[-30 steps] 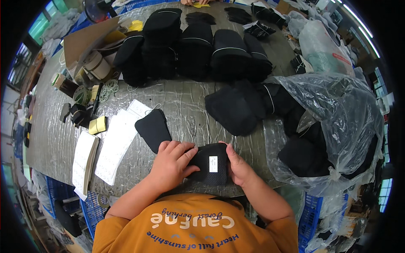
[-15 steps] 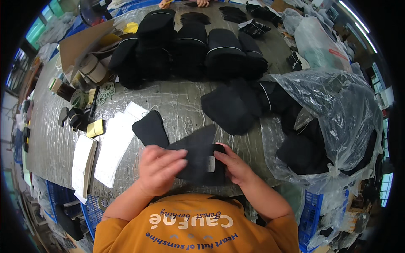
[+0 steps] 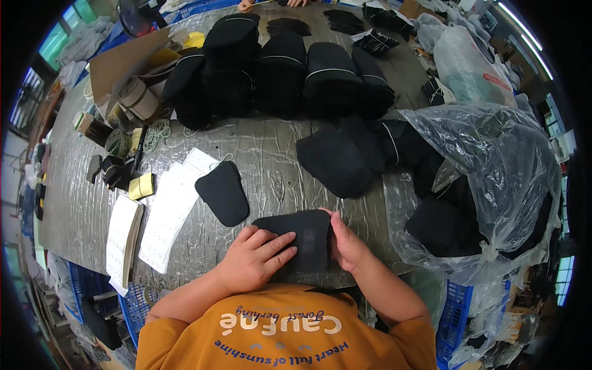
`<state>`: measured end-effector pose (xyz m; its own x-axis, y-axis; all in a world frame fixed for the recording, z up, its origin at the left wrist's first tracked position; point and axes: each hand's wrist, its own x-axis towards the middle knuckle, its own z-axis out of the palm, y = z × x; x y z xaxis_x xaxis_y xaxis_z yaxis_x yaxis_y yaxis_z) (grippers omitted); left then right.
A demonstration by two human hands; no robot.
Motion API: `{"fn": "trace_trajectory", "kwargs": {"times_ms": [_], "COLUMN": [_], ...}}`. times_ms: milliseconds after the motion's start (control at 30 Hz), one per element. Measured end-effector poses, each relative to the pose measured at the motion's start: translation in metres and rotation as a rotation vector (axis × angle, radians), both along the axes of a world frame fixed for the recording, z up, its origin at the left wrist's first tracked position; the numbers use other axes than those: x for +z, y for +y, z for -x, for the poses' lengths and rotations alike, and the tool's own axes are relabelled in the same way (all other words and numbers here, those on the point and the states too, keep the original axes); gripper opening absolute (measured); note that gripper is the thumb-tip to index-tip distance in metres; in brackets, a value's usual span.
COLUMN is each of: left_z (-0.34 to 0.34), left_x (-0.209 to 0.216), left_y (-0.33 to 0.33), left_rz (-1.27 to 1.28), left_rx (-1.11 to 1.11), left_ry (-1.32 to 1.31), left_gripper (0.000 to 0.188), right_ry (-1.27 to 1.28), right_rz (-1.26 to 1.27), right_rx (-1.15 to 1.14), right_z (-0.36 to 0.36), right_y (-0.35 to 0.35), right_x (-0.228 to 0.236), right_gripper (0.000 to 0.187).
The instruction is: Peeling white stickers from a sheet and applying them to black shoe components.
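Note:
A flat black fabric piece (image 3: 303,237) with a grey patterned patch lies at the near edge of the silver-covered table (image 3: 271,157). My left hand (image 3: 253,259) presses flat on its left half, fingers spread. My right hand (image 3: 346,243) grips its right edge. To the left, just beyond my left hand, a black insole-shaped piece (image 3: 223,192) lies loose on the table.
White paper sheets (image 3: 169,213) and a stack of cards (image 3: 122,237) lie at the left. Stacks of black fabric items (image 3: 280,71) line the far side. A clear plastic bag (image 3: 487,185) of black pieces sits at the right. Tape rolls and a cardboard box (image 3: 123,61) stand far left.
The black piece with a white label was lifted and turned over. It now lies flat on the table with a grey patch up, under both hands.

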<state>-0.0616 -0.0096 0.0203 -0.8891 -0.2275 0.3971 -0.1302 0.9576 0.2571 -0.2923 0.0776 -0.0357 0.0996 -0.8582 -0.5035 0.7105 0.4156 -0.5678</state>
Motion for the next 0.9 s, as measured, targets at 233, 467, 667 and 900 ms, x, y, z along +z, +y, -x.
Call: {"fn": "trace_trajectory", "kwargs": {"times_ms": [233,467,667,900], "left_z": [0.001,0.012,0.003,0.01], "left_x": [0.038,0.012,0.007,-0.026], "left_y": [-0.009,-0.043,-0.043,-0.021], "left_rz": [-0.282,-0.793,-1.427,-1.637], "left_rx": [-0.067,0.016,0.014,0.335], "left_ry": [-0.272,-0.229,-0.102,0.534], "left_gripper": [0.054,0.122,0.115,0.103], "right_ry": [0.319,1.042,0.094,0.025], "right_rz": [0.016,0.385,0.335,0.498], "right_rx": [0.019,0.362,0.176,-0.119], "right_z": [-0.016,-0.023,0.002,-0.044], "right_y": [0.001,-0.011,-0.027,-0.019], "right_x": [0.025,0.069,0.042,0.014], "right_gripper": [0.096,0.109,0.115,0.126]}}
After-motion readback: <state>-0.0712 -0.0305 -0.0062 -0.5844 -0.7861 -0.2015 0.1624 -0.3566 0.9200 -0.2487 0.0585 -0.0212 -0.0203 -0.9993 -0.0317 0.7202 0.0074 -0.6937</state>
